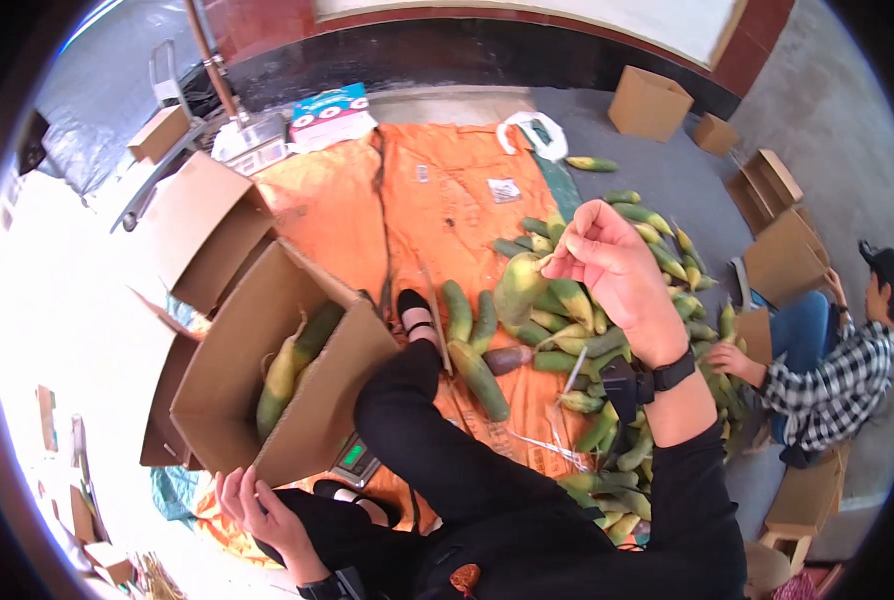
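Note:
My right hand (607, 265) is raised over the orange sheet, pinching a green radish (520, 292) by its thin root tail. The radish is pale green and hangs from the fingertips above many others. My left hand (265, 515) is at the near bottom corner of an open cardboard box (317, 440), its fingers curled against the edge. Inside that box lie a few green radishes (280, 385). Under the box's near side, a scale (355, 457) shows a lit green display, partly hidden by the box.
A large pile of radishes (582, 340) spreads over the orange sheet (437, 190). At right a co-worker in a checked shirt (832, 390) reaches into the pile, among cardboard boxes (787, 255). More boxes (207, 225) and a hand truck (157, 160) stand at left.

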A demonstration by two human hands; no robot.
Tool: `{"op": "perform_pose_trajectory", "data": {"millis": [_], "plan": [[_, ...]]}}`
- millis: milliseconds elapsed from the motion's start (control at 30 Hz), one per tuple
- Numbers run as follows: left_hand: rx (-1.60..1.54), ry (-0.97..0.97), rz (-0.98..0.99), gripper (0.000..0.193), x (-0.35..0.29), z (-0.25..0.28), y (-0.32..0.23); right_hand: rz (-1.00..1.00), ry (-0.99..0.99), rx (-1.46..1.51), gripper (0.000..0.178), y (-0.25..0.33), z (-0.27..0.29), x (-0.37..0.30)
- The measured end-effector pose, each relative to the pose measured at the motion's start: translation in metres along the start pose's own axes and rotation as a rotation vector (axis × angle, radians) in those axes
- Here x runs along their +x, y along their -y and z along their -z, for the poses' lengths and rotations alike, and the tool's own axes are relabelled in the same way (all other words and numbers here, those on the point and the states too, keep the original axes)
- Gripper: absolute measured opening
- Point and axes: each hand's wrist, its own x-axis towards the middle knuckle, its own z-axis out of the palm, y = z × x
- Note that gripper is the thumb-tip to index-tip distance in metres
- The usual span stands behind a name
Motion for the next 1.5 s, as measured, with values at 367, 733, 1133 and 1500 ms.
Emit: {"op": "perform_pose_trajectory", "data": {"millis": [367, 733, 1133, 1500], "plan": [[-0.068, -0.044, 0.051, 0.015, 0.007, -0.001, -0.004, 0.157, 0.413, 0.063, 0.01, 0.019, -0.143, 0.052], [-0.086, -0.08, 0.051, 0.016, 0.008, -0.003, 0.005, -0.061, 0.423, 0.021, 0.008, -0.077, -0.223, 0.099], [-0.076, -0.068, 0.048, 0.014, 0.006, -0.008, 0.008, -0.048, 0.592, -0.484, 0.015, -0.141, -0.218, 0.065], [-0.017, -0.05, 0.007, 0.015, 0.002, -0.008, 0.009, -0.384, 0.093, -0.581, 0.016, -0.167, 0.003, 0.012]]}}
